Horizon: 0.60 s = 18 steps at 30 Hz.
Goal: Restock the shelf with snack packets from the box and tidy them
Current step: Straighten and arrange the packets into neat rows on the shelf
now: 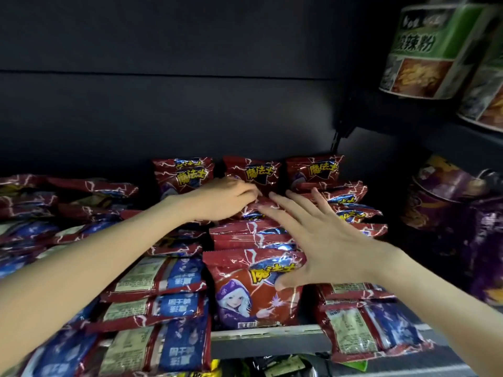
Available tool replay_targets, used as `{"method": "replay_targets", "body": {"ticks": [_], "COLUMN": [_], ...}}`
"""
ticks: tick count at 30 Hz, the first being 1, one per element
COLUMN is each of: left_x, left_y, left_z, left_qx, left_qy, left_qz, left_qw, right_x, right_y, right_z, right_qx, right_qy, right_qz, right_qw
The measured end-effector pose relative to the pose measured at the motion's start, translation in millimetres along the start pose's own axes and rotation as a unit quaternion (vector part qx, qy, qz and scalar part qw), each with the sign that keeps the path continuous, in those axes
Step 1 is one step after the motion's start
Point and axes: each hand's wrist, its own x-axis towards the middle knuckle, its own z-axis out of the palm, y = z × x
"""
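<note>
At the shelf edge (272,333), the right hand (321,240) is spreading wide and flat over the middle row of snack packets (255,289). Farther in, the left hand (220,198) is curling onto a packet (261,206). She seems to be tidying; next, squaring the row. No box is showing.

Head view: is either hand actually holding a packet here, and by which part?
The left hand grips the top edge of a red packet in the middle row. The right hand lies flat on that row, holding nothing.
</note>
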Motion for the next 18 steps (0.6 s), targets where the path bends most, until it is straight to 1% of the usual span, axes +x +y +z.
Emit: {"method": "replay_targets", "body": {"ticks": [1, 3, 6, 9, 13, 15, 18], "left_x": [-1.4, -3.6, -5.2, -2.8, 4.4, 9.4, 14.1], "left_y": [-0.2, 1.3, 5.3, 6.2, 3.2, -0.9, -5.3], "left_z": [1.2, 2.6, 4.0, 4.4, -1.4, -6.0, -9.8], "left_qx": [-0.003, 0.008, 0.025, 0.029, 0.040, 0.040, 0.014], "left_qy": [-0.002, -0.004, 0.001, -0.006, -0.032, -0.026, -0.008], "left_qz": [-0.004, -0.002, 0.004, 0.010, -0.031, -0.044, -0.044], "left_qw": [1.000, 1.000, 1.000, 0.999, 0.998, 0.998, 0.999], "right_x": [-2.1, -4.8, -9.0, -7.5, -2.6, 0.5, 3.0], "right_y": [-4.9, -12.9, -18.2, -22.0, -26.7, -29.5, -33.9], "right_z": [4.6, 10.5, 22.4, 28.6, 29.7, 28.2, 25.5], "right_qx": [-0.031, -0.062, -0.087, -0.072, -0.048, -0.059, -0.085], "right_qy": [0.041, 0.080, 0.082, 0.104, 0.137, 0.145, 0.140], "right_qz": [-0.001, 0.004, 0.000, 0.015, 0.020, 0.030, 0.053], "right_qw": [0.999, 0.995, 0.993, 0.992, 0.989, 0.987, 0.985]}}
